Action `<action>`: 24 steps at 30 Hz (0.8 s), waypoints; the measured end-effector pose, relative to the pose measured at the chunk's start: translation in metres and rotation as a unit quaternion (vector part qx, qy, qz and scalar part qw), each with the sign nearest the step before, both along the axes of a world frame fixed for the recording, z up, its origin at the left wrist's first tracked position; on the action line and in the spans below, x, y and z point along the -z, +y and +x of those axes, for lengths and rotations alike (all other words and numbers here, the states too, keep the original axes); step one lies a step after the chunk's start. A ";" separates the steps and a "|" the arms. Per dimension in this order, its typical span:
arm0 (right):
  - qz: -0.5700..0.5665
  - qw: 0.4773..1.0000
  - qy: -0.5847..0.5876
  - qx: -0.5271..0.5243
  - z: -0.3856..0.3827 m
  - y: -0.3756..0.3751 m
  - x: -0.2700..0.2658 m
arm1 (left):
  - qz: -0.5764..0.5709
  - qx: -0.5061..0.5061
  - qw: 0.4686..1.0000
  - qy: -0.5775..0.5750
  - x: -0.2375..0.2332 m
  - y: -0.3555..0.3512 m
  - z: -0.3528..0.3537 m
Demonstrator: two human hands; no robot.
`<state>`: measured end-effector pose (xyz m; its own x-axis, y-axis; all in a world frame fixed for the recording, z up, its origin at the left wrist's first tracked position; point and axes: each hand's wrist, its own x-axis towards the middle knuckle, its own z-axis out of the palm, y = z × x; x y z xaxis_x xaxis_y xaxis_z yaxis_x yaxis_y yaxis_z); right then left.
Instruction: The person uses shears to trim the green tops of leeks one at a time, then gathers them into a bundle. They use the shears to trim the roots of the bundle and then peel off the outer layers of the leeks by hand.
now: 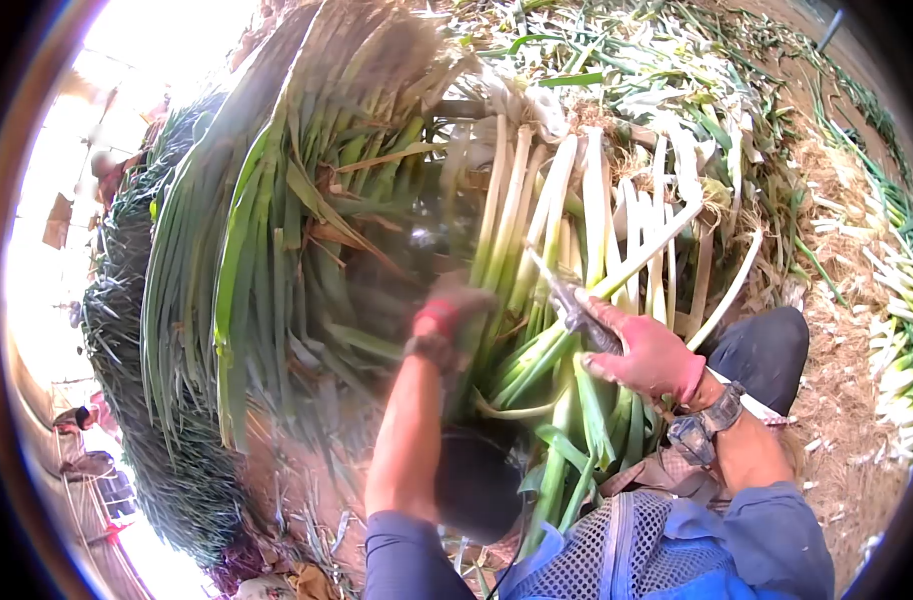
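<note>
Long green onions (517,215) lie side by side in front of me, white stems away from me and green leaves towards my lap. My right hand (652,355), in a pink glove, is closed around the grey handle of what looks like a small knife (579,312). Its thin pale tip points up and left over the stems. My left hand (455,305), with a red glove cuff, is at the left side of these onions; motion smears its fingers. Beyond it is a blurred mass of green leaves (277,220), partly hiding what lies behind.
A tall stack of green onions (167,420) curves along the left. Loose leaves and trimmings (667,70) cover the far ground. At right, dry root scraps (837,300) are strewn beside a row of onions (902,350). My knee (767,345) is near my right hand.
</note>
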<state>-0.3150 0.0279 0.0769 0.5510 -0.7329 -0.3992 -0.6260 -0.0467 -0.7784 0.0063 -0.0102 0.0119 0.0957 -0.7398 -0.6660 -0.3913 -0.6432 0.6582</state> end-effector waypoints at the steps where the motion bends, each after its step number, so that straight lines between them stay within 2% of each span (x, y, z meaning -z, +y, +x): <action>1: -0.025 1.000 -0.015 -0.007 -0.007 0.007 0.012 | -0.030 -0.042 0.998 0.023 -0.004 0.001 -0.010; 4: -0.001 0.998 0.017 0.064 -0.017 0.008 -0.013 | -0.076 -0.049 0.993 0.071 0.013 -0.010 -0.015; 5: -0.019 0.998 -0.006 0.051 -0.024 0.010 -0.005 | -0.105 -0.042 0.990 0.086 0.018 -0.016 -0.016; 6: -0.009 1.000 -0.008 0.026 -0.029 0.011 -0.002 | -0.126 0.001 0.990 0.066 0.058 -0.027 -0.004; 7: 0.004 1.000 -0.009 0.000 -0.033 0.014 -0.002 | -0.123 0.007 0.990 0.069 0.054 -0.031 -0.006; 9: 0.012 0.999 0.017 0.025 -0.037 0.015 -0.018 | -0.087 -0.009 0.992 0.093 0.042 -0.037 -0.013; 11: 0.006 0.998 -0.021 0.056 -0.049 0.020 -0.021 | -0.116 0.019 0.988 0.100 0.084 -0.039 -0.009; 13: -0.065 0.997 -0.046 -0.005 -0.067 0.030 0.002 | -0.006 -0.068 0.969 0.238 0.107 -0.044 -0.017; 14: -0.011 1.000 -0.020 0.020 -0.072 0.030 -0.006 | -0.071 0.062 0.990 0.103 0.037 -0.027 -0.050; 15: 0.042 0.998 0.006 0.042 -0.077 0.030 -0.016 | -0.069 0.063 0.990 0.104 0.028 -0.022 -0.058; 16: 0.019 0.995 -0.034 0.095 -0.083 0.034 -0.018 | -0.051 0.040 0.988 0.142 0.024 -0.019 -0.063; 17: 0.038 0.993 -0.014 0.110 -0.087 0.032 -0.027 | -0.034 0.017 0.983 0.179 0.023 -0.018 -0.066; 18: -0.005 0.995 -0.049 0.091 -0.095 0.038 -0.010 | -0.009 0.018 0.966 0.257 0.030 -0.022 -0.062; 19: -0.047 0.993 -0.084 0.075 -0.103 0.045 0.006 | -0.006 0.021 0.966 0.259 0.037 -0.021 -0.061; 21: -0.016 0.995 -0.043 0.091 -0.103 0.042 -0.020 | 0.011 0.002 0.955 0.296 0.021 -0.018 -0.073; 22: 0.016 0.995 -0.006 0.103 -0.105 0.042 -0.029 | -0.015 0.036 0.977 0.209 -0.005 -0.013 -0.081; 23: -0.134 0.982 -0.040 0.128 -0.113 0.044 -0.007 | -0.008 -0.010 0.979 0.203 0.021 -0.013 -0.075; 24: -0.128 0.977 0.013 0.168 -0.124 0.041 -0.001 | -0.016 -0.014 0.979 0.203 0.025 -0.013 -0.074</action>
